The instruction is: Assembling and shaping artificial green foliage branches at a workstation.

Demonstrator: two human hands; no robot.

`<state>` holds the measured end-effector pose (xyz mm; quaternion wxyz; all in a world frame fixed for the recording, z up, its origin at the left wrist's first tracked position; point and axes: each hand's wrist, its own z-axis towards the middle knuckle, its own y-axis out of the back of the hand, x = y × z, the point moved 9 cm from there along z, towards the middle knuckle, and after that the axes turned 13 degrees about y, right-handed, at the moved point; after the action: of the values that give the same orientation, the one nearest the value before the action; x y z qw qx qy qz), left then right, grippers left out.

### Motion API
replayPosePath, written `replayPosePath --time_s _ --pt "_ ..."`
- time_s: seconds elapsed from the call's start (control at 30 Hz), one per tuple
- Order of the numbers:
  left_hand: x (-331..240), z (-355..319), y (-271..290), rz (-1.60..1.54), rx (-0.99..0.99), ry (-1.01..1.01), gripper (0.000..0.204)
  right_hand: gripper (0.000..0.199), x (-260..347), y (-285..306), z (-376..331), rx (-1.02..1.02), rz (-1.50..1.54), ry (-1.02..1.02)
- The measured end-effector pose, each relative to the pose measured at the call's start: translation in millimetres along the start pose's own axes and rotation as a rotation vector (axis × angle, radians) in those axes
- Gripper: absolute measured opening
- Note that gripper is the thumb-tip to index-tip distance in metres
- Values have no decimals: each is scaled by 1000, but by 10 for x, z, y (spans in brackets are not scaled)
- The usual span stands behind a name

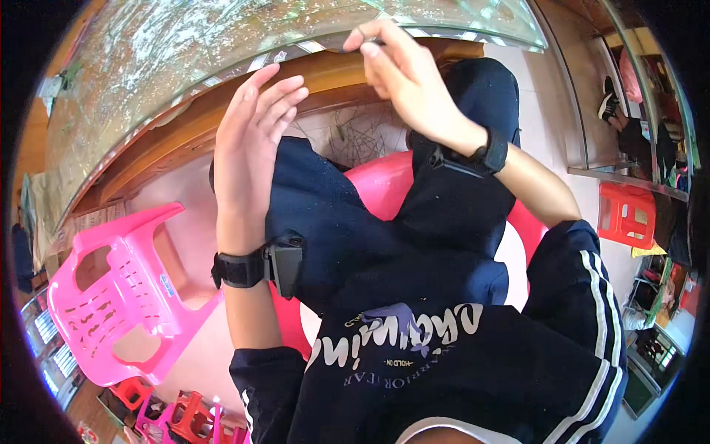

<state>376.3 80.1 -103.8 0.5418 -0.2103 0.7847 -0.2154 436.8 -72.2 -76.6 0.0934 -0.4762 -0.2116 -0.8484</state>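
Observation:
My left hand (255,140) is raised near the front edge of a glass-topped table (222,44), its fingers stretched out and slightly apart, with nothing seen in them. Farther right, my right hand (407,81) pinches a small, thin, dark piece (362,46) between thumb and forefinger, just at the table's edge. Its exact kind is too small to make out. Dark straps with a small device sit on both wrists. Under the glass runs a brown wooden rail (318,66). Greenish, thin bits seem strewn over the glass, blurred by glare.
A pink plastic chair (129,296) stands at my left, with red and pink stools (191,416) behind it. A red stool (627,214) is at the right, beside a glass-fronted cabinet (577,96). Thin dark strands (351,139) lie on the floor below the table, between my knees.

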Motion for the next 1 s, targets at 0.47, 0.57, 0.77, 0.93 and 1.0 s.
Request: replayPosePath --time_s 0.47,0.57,0.77,0.93,1.0 --pt "-59 9 49 417 -183 -117 27 8 -151 -711 -408 415 183 -72" --pt "-87 -14 82 379 -213 -160 22 8 -137 -706 -397 423 179 -61" --pt "-75 -25 141 349 -229 -176 16 14 -91 -738 -393 460 86 46" --pt "-97 -35 129 320 -231 -189 16 17 -53 -726 -400 484 16 101" --pt "-97 -31 122 316 -227 -190 16 17 -86 -742 -411 501 15 90"
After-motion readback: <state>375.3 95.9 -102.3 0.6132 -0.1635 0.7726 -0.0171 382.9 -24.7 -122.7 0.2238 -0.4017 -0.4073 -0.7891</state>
